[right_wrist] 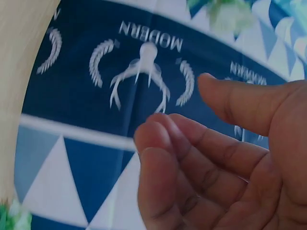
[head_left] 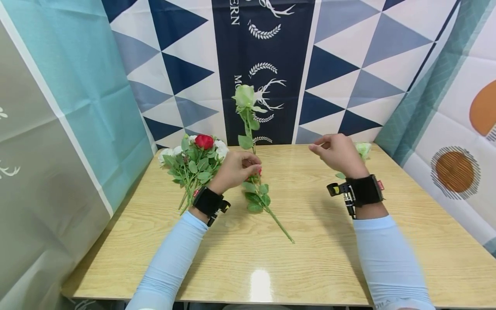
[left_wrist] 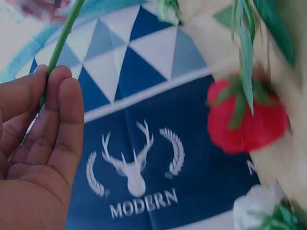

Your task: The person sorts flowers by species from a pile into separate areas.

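My left hand (head_left: 237, 168) pinches the green stem (left_wrist: 61, 45) of a pale green rose (head_left: 245, 95), between thumb and fingertips. The flower stands upright above the hand. Behind and below the fingers lies a red rose (left_wrist: 247, 117), mostly covered in the head view. Leaves (head_left: 255, 202) and a stem (head_left: 280, 224) run toward the front right; which rose this stem belongs to is unclear. My right hand (head_left: 338, 151) hovers at the right with fingers loosely bent, the thumb apart and nothing held. Past its wrist, another pale green rose (head_left: 363, 149) is partly hidden.
A bunch of white and red roses (head_left: 199, 157) lies at the table's back left, stems toward the front. The wooden table (head_left: 310, 267) meets a patterned cloth wall (head_left: 267, 47) at the back, with more hanging cloth on both sides.
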Available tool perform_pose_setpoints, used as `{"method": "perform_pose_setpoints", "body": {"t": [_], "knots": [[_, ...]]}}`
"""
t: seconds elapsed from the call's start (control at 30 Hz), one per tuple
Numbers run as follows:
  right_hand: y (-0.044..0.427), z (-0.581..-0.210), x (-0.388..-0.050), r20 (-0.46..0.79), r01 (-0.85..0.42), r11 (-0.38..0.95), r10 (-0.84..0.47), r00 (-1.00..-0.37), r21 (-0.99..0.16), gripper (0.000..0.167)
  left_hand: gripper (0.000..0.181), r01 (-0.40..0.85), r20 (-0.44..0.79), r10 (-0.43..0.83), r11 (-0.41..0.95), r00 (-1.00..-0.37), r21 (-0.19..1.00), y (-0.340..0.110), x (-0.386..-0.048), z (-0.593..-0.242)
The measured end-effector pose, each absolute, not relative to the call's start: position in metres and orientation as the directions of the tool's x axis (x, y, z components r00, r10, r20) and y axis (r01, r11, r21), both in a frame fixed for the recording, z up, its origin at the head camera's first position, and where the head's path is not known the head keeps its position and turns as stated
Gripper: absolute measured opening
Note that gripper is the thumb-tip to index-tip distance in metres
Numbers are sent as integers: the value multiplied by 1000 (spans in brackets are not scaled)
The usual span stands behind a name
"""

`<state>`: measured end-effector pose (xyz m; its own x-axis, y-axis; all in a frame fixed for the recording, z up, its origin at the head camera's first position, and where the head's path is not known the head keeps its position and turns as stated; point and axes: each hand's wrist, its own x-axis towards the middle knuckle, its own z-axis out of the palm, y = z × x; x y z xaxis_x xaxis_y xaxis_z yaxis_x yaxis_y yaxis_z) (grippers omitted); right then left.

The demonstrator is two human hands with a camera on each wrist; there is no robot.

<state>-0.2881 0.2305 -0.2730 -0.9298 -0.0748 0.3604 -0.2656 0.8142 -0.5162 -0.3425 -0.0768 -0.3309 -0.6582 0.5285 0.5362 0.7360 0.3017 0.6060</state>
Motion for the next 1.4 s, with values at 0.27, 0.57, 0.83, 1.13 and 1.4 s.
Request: {"method": "perform_pose_setpoints", "body": {"t": [0.27,0.57,0.83,1.13,1.4], "knots": [[184,-284,-290,473,-413,730,-139,-870,-545,30,4,761,530,604,212,-595,613,-52,-327,-338],[153,-301,-291,487,-470,619,-156,-859,-630,23,5,766,509,662,158,-550,622,-41,-319,-348],[149,-301,-289,396,-409,555,-150,-906,-724,20,4,762,486,672,184,-558,621,-39,-320,-349],[152,-299,-291,388,-389,506,-113,-915,-770,22,4,735,491,623,208,-608,646,-35,-319,-351],[152,-296,-288,351,-366,435,-118,-929,-823,19,9,659,457,558,232,-693,716,-33,-320,-354]]}}
